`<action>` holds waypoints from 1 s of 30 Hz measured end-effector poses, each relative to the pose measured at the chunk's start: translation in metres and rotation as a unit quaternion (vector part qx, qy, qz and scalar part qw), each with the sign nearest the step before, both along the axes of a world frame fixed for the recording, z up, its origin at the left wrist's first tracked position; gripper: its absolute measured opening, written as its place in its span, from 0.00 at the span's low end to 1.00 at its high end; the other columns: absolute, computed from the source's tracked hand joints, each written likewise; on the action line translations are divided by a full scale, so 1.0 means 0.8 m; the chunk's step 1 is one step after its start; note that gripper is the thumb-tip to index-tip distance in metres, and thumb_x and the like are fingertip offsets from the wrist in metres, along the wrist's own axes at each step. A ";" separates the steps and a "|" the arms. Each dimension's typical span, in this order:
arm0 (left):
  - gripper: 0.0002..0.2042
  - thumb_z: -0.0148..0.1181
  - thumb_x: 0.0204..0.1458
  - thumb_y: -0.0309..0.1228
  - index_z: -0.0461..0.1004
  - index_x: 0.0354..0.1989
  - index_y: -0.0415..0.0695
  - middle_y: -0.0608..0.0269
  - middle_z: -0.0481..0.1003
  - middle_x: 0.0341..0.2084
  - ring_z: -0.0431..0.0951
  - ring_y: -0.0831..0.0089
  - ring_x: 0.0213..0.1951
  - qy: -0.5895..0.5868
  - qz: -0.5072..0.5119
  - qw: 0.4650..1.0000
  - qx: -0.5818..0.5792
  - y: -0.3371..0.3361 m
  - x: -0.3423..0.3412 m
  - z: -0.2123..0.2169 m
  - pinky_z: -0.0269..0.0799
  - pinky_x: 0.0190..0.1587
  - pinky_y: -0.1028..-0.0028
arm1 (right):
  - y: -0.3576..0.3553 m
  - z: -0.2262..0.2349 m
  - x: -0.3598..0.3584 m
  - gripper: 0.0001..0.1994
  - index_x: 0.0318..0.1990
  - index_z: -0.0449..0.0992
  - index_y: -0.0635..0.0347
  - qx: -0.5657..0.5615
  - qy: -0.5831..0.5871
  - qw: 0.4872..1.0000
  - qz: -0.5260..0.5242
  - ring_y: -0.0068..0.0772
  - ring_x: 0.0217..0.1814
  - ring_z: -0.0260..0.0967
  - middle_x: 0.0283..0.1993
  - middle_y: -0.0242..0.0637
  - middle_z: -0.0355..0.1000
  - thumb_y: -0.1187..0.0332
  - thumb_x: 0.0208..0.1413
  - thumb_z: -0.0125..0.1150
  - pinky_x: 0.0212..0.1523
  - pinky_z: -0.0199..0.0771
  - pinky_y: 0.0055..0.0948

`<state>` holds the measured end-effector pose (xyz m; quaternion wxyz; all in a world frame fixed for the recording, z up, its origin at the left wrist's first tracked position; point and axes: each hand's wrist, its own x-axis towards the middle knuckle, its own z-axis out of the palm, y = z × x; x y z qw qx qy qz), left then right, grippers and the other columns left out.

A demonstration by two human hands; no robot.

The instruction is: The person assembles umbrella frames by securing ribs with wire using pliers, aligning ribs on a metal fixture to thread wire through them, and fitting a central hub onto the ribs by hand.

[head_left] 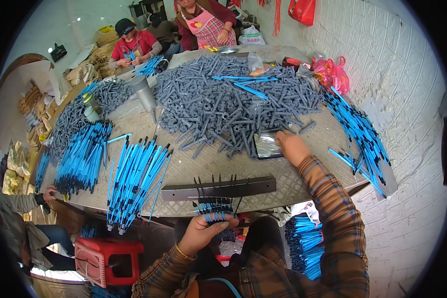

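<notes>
Near the table's front edge my left hand (206, 232) is closed round a row of thin blue rods (214, 217) with black ends. Their slim black tips point at a dark metal bar (193, 192) lying on the table, and some reach over it. A few fine pale strands lie across the rods. My right hand (293, 147) reaches forward to a small dark-rimmed tray (268, 144) of thin, shiny, clear-looking strands. Its fingers are bent together at the tray's right side; whatever is between them is hidden.
A big heap of grey plastic tubes (223, 102) covers the table's middle. Bundles of blue rods lie at the left (136, 181) and right (357, 134). A steel tumbler (143, 93) stands behind. Two people work across the table. A red stool (107, 260) stands below left.
</notes>
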<state>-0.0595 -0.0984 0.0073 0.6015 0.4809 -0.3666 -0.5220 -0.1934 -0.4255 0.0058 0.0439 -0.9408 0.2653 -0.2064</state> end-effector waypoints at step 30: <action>0.10 0.51 0.54 0.24 0.72 0.42 0.35 0.59 0.75 0.38 0.73 0.74 0.43 0.002 -0.011 1.000 0.003 0.000 0.000 0.007 0.66 0.49 0.75 | 0.118 0.038 -0.040 0.13 0.41 0.74 0.50 0.043 0.050 0.987 0.143 0.47 0.29 0.68 0.31 0.39 0.66 0.71 0.45 0.54 0.30 0.69 0.40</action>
